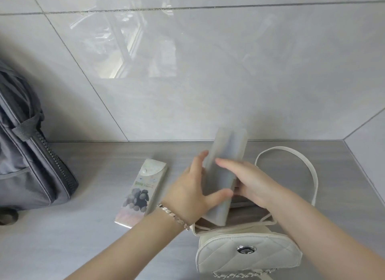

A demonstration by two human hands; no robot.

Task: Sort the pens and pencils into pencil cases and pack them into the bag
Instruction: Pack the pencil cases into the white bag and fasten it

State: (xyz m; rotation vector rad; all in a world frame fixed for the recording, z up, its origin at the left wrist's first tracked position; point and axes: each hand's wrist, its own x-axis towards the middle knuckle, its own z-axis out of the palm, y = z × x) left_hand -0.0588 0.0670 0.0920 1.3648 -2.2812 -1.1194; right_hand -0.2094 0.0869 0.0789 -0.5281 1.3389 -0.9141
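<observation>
My left hand [193,188], right hand [250,181] both grip frosted pencil case [227,154]; long axis near upright, lower end entering white bag [248,250] mouth directly below, worktop's right side.

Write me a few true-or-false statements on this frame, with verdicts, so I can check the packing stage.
1. The left hand and right hand both hold the translucent pencil case. True.
2. That case's lower end sits in the open mouth of the white quilted bag. True.
3. The printed pencil case is already inside the white quilted bag. False: it lies on the grey surface, left of that bag.
4. The bracelet is on the right wrist. False: it is on the left wrist.
5. The grey bag stands at the far left, apart from both hands. True.
</observation>
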